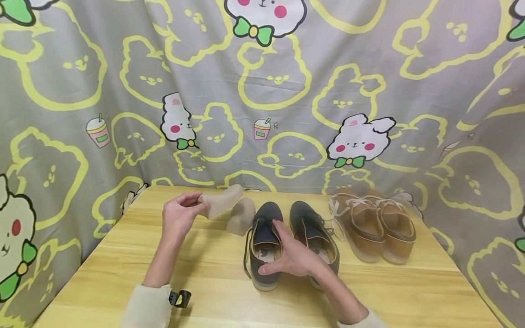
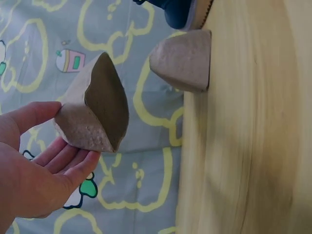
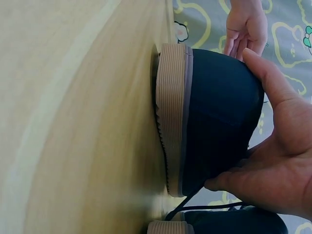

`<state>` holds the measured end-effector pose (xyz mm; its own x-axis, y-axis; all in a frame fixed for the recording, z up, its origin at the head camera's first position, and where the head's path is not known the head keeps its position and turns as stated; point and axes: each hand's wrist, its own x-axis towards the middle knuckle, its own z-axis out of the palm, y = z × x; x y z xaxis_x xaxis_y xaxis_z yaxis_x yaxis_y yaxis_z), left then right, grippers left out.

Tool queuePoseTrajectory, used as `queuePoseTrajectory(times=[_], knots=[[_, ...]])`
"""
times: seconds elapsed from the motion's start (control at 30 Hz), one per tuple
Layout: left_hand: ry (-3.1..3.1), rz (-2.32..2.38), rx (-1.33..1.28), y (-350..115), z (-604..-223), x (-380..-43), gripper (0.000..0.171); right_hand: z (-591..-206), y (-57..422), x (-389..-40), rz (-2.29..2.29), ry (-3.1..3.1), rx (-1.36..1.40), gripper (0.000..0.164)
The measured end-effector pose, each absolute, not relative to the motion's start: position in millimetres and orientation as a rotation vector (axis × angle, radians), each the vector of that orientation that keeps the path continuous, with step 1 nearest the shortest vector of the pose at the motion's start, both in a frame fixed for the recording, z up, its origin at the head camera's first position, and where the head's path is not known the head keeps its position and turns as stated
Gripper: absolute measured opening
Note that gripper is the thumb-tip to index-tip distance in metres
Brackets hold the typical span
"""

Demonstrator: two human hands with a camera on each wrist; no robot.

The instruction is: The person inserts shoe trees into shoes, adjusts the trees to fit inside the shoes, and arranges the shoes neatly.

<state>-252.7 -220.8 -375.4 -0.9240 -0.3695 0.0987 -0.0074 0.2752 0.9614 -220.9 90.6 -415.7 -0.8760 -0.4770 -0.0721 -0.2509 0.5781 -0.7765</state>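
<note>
In the head view, the left hand (image 1: 182, 216) pinches a paper shoe insert (image 1: 221, 200) above the table (image 1: 205, 282). The insert is left of the left navy lace-up shoe (image 1: 264, 234), and its long way slants right and away, round tip first. The right hand (image 1: 295, 255), nearer the shoe, is spread wide over its opening. The shoe's toe points away from the person.

In the left wrist view, the insert's hollow side faces tableward. A second insert (image 2: 183, 61) stands round end up.

In the right wrist view, I can't tell if the spread hand squeezes the shoe's heel.
</note>
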Motion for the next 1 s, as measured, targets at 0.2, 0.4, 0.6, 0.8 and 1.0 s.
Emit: queuePoseTrajectory(times=[0.2,0.4,0.6,0.8,1.0], knots=[[-2.284,-1.648,0.342,-227.1,-377.3,-249.8,0.042,-415.7,91.3,-221.1,-1.182,2.519,-0.603,0.130],[-2.314,-1.634,0.295,-226.9,-373.2,-248.5,0.042,-414.4,91.8,-221.3,-1.174,2.516,-0.576,0.132],[-2.386,-1.611,0.203,-222.6,-362.8,-242.9,0.044,-413.8,91.6,-221.2,-1.186,2.508,-0.567,0.132],[-2.453,-1.598,0.060,-215.9,-347.5,-233.4,0.042,-413.2,92.3,-221.0,-1.196,2.505,-0.568,0.132],[-2.509,-1.599,-0.036,-210.0,-333.3,-223.0,0.043,-412.9,92.0,-221.4,-1.199,2.501,-0.565,0.132]])
